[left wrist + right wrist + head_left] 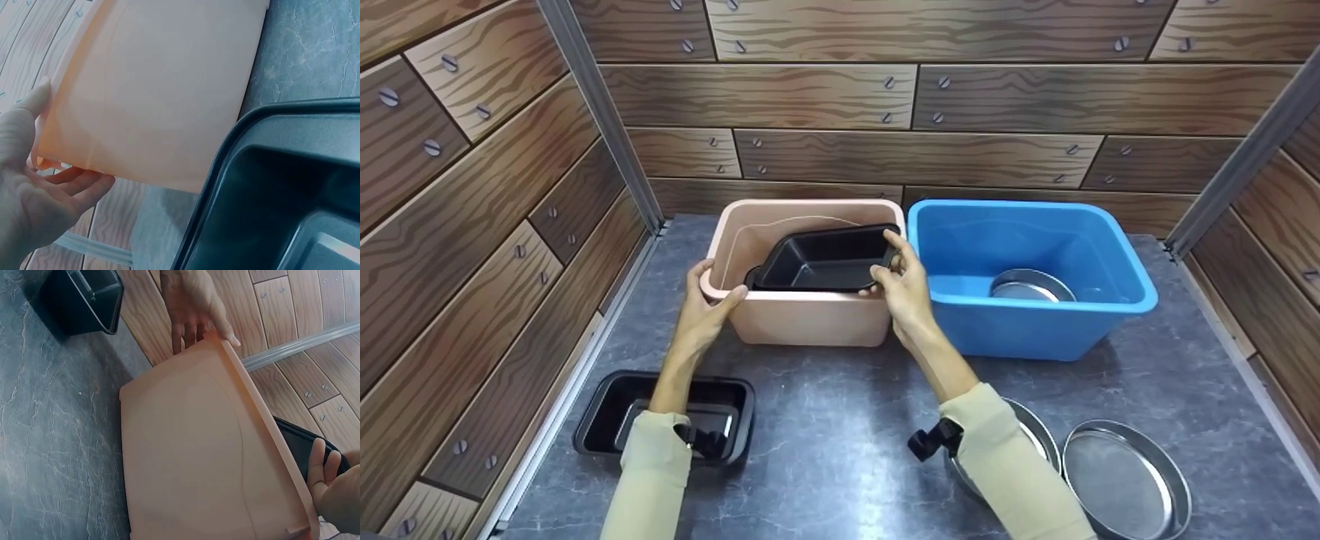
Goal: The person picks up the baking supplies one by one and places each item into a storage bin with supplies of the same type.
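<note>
A black loaf pan (840, 262) lies tilted in the mouth of the pink bin (810, 321). My right hand (907, 292) grips this pan at its right end, near the bin's right rim. Another dark edge (751, 278) shows at the pan's left, mostly hidden beneath it. At the bin's front left corner, my left hand (699, 315) holds the rim, its thumb over the front edge and its fingers around the left side. The left wrist view shows this hand (50, 191) on the bin's corner.
A second black loaf pan (744, 412) sits on the grey table under my left forearm. The blue bin (1005, 330) stands right of the pink one, with a round metal pan (1031, 286) inside. Two round pans, one (1125, 480) beside another (1041, 435), lie near my right sleeve.
</note>
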{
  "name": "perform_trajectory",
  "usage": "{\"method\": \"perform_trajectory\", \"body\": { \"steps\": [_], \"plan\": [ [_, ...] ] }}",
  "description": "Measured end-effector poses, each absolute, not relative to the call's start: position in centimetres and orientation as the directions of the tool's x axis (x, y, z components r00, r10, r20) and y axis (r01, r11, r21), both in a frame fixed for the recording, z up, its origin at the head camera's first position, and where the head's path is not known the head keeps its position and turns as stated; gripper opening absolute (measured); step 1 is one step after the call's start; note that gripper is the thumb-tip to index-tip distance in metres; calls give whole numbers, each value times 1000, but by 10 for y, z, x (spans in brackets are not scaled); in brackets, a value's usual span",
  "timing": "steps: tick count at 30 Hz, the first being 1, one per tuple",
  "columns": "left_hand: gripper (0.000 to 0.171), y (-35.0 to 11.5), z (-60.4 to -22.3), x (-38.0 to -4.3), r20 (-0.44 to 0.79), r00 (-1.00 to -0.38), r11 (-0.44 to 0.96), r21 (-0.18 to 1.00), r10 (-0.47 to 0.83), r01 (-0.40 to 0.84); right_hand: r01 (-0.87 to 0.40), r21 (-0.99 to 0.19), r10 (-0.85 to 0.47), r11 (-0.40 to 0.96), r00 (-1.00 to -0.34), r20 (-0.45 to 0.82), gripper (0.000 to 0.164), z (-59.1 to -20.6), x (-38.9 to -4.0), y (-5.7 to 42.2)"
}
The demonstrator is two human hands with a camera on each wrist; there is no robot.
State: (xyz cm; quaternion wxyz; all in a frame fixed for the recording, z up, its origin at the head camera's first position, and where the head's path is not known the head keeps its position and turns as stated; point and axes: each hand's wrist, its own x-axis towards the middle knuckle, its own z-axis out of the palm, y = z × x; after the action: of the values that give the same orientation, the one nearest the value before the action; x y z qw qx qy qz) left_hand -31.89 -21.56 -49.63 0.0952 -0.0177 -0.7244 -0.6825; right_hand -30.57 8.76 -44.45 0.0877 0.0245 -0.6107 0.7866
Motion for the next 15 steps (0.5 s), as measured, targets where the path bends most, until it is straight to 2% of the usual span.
{"method": "perform_trajectory", "body": {
  "steps": [8,15],
  "plan": [
    [77,-214,-495,-320,167,-980,64,985,-107,161,-175,-956,85,-234,-984,159,64,-445,-308,90],
    [77,-214,-495,-319,165,-981,56,986,-99,160,-174,-933,56,-315,-985,164,58,-448,-306,96]
  ]
}}
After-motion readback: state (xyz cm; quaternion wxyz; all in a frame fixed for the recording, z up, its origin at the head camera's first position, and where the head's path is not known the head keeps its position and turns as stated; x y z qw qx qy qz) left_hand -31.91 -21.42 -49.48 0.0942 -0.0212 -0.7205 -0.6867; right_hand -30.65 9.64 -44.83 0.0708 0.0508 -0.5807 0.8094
